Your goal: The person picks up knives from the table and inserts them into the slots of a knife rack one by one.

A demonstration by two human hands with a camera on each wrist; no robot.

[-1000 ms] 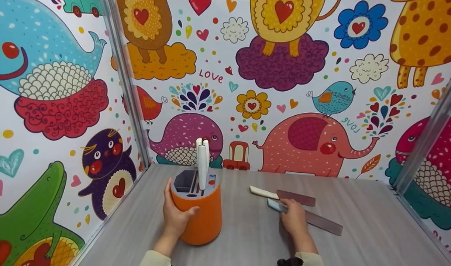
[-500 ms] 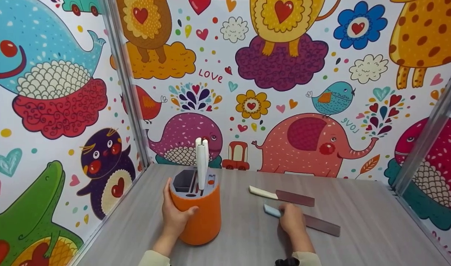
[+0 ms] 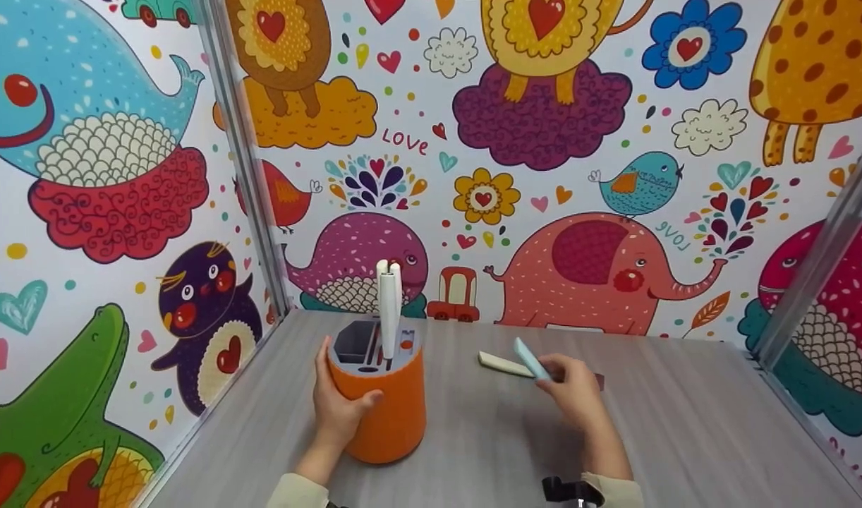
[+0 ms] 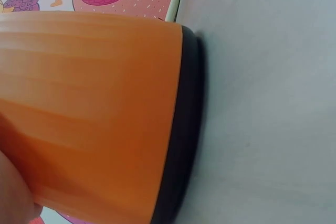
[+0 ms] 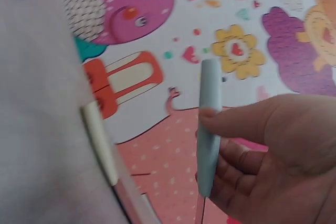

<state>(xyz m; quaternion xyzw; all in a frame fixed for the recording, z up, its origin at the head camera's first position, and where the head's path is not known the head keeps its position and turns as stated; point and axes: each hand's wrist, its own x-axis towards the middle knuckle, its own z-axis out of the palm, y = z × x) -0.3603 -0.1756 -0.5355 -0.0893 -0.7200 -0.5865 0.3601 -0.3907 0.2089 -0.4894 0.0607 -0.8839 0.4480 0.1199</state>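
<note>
An orange knife block (image 3: 385,416) with a grey slotted top stands upright on the table, several white handles rising from its slots. My left hand (image 3: 343,413) grips its left side, thumb across the front. In the left wrist view the orange block (image 4: 94,98) shows its dark base on the tabletop. My right hand (image 3: 575,391) holds a knife by its light blue handle (image 3: 532,360), raised off the table. The right wrist view shows thumb and fingers around that blue handle (image 5: 210,129); only a sliver of blade appears below it.
Behind the right hand, a knife with a cream handle (image 3: 505,364) lies on the grey table (image 3: 473,444), its blade mostly covered by the hand. Walls with cartoon animals (image 3: 579,275) enclose the back and sides, joined by metal corner posts (image 3: 247,155).
The right hand has lifted the blue-handled knife from the table and tilted its handle upward. My left hand stays on the knife block, which has not moved.
</note>
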